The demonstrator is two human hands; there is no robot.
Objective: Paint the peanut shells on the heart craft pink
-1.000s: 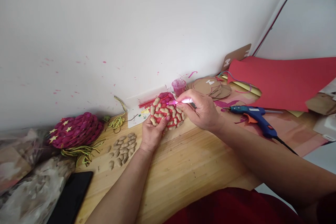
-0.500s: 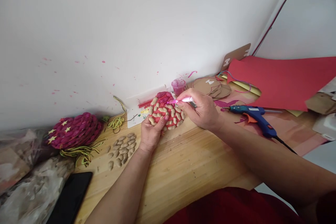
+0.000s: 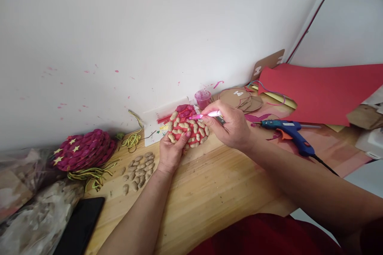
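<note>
A red disc covered with glued peanut shells (image 3: 188,128) is tilted up off the wooden table (image 3: 215,191); its top part is painted magenta. My left hand (image 3: 171,152) grips the disc's lower edge, thumb on its face. Fingers of my right hand (image 3: 231,126) pinch a pink-tipped paintbrush (image 3: 206,115), whose tip touches the shells near the painted part. A small cup of pink paint (image 3: 203,98) stands just behind the disc.
Loose peanut shells (image 3: 138,169) lie left of my left hand. A finished magenta shell disc with yellow stars (image 3: 83,149) rests at the left, plastic bags and a black phone (image 3: 78,227) below it. A blue glue gun (image 3: 287,132), brown card circles (image 3: 239,99) and red paper (image 3: 320,91) lie at right.
The disc and both hands have shifted very slightly left and up in view; the brush tip stays on the shells near the painted area.
</note>
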